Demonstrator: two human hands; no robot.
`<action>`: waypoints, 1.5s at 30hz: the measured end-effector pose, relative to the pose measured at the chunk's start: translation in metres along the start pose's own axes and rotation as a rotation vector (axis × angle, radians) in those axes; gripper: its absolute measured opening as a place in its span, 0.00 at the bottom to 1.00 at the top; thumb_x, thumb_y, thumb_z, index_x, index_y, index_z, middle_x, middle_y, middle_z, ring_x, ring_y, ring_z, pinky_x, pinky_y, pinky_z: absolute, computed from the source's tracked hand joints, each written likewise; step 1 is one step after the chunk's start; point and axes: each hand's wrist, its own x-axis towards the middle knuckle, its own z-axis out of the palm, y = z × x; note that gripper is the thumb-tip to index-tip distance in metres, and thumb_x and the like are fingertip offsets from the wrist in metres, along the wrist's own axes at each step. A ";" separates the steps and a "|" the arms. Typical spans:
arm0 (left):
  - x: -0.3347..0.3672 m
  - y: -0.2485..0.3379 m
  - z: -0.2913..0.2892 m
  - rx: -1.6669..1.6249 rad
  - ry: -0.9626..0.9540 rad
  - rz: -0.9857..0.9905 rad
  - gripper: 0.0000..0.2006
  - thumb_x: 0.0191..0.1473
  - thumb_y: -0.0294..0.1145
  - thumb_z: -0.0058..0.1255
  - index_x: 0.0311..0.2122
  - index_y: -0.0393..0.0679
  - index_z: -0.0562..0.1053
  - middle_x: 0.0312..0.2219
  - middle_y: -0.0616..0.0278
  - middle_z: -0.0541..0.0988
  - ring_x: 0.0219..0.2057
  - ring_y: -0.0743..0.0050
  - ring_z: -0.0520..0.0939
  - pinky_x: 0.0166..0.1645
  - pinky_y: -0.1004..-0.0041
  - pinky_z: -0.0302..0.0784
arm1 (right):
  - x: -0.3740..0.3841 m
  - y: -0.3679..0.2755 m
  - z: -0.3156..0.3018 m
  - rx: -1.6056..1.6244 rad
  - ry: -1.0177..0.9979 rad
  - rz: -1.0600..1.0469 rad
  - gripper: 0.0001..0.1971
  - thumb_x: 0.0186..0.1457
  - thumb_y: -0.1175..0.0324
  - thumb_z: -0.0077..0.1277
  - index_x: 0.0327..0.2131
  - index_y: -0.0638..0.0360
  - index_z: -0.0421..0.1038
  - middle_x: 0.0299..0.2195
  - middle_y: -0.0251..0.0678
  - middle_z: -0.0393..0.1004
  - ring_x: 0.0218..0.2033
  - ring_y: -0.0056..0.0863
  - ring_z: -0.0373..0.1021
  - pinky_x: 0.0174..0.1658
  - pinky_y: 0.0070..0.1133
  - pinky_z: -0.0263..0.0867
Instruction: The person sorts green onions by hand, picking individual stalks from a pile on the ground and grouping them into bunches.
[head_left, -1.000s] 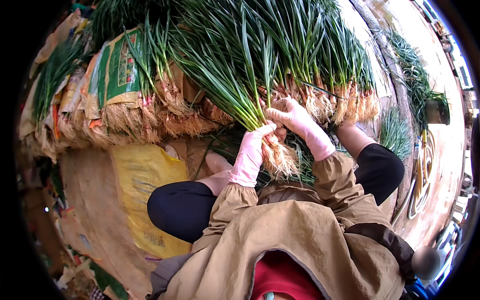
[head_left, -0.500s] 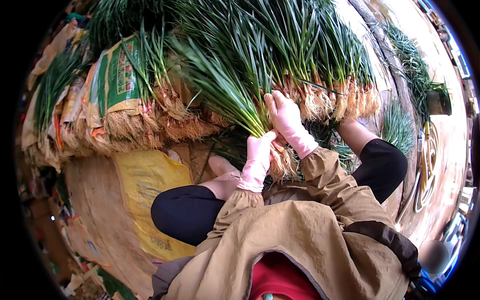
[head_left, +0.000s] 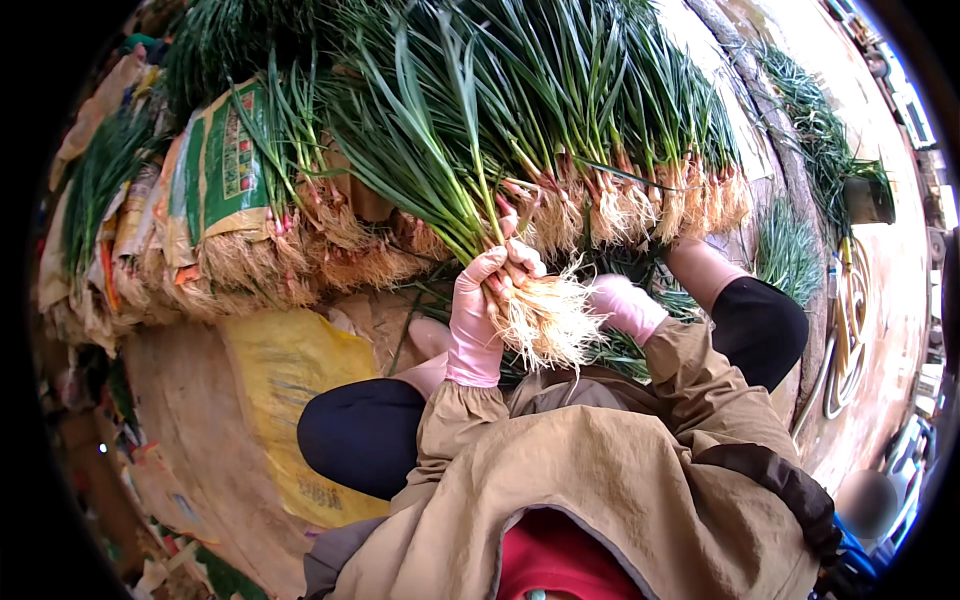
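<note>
The left hand [head_left: 480, 305] clenches a bunch of green onions [head_left: 470, 190] just above its pale roots [head_left: 545, 320] — seemingly keeping stalks aligned — while the right hand [head_left: 622, 305] sits behind those roots, its finger state hidden.

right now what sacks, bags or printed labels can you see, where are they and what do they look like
Green printed sack: upper left, wrapped around a bundle of rooted greens; green with a pale label panel and yellow edge.
Yellow sack: lying flat on the ground at left of the person's knee; plain yellow with faint dark print.
Tan sacking: far upper left, crumpled around more greens.
No screens or signs that can be made out.
</note>
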 end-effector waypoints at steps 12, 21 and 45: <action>0.009 -0.011 -0.013 0.209 0.344 -0.016 0.11 0.56 0.24 0.47 0.45 0.38 0.69 0.41 0.50 0.78 0.47 0.57 0.79 0.53 0.64 0.75 | -0.041 -0.089 -0.169 0.294 0.822 0.318 0.13 0.52 0.57 0.55 0.27 0.57 0.75 0.22 0.40 0.76 0.25 0.37 0.74 0.33 0.31 0.70; 0.009 -0.011 -0.025 0.424 0.451 -0.087 0.20 0.59 0.31 0.46 0.54 0.32 0.64 0.51 0.47 0.72 0.53 0.57 0.74 0.57 0.63 0.72 | 0.015 -0.072 -0.181 0.255 0.736 0.456 0.21 0.56 0.50 0.50 0.34 0.62 0.77 0.27 0.45 0.78 0.28 0.41 0.75 0.36 0.30 0.71; -0.001 -0.015 -0.013 0.131 0.415 -0.099 0.10 0.54 0.25 0.48 0.42 0.38 0.69 0.35 0.53 0.78 0.37 0.59 0.80 0.45 0.61 0.77 | 0.048 -0.091 -0.120 2.160 0.397 -0.076 0.17 0.65 0.55 0.42 0.51 0.49 0.70 0.27 0.23 0.72 0.17 0.10 0.59 0.18 0.15 0.57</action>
